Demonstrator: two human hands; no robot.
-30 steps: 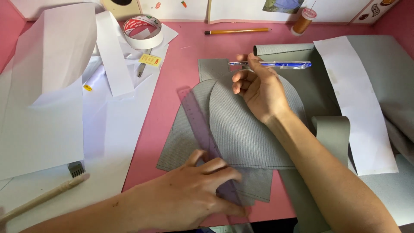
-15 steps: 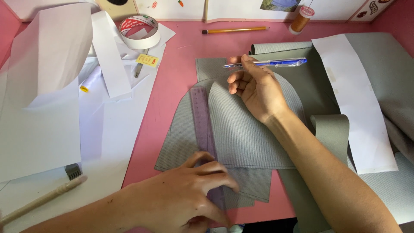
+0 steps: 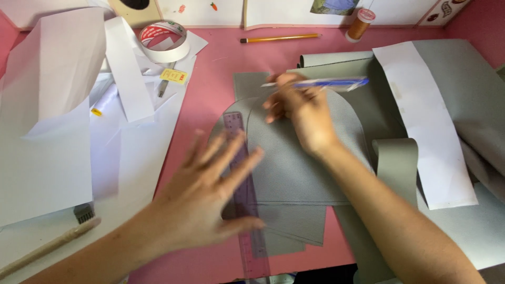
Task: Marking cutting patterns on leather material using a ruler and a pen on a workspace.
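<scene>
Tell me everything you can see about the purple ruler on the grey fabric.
The ruler is a long, flat strip of see-through purple plastic with fine measuring marks along it. It lies flat and nearly upright in the picture, leaning slightly, across the left edge of the curved grey fabric piece, its lower end reaching onto the pink table. The left hand, fingers spread and blurred, covers its middle, seemingly pressing it down.

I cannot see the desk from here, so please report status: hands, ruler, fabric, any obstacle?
Left hand open, fingers spread over purple ruler. Right hand holds blue pen above grey fabric. Ruler lies on fabric. No obstacle between hands.
</scene>
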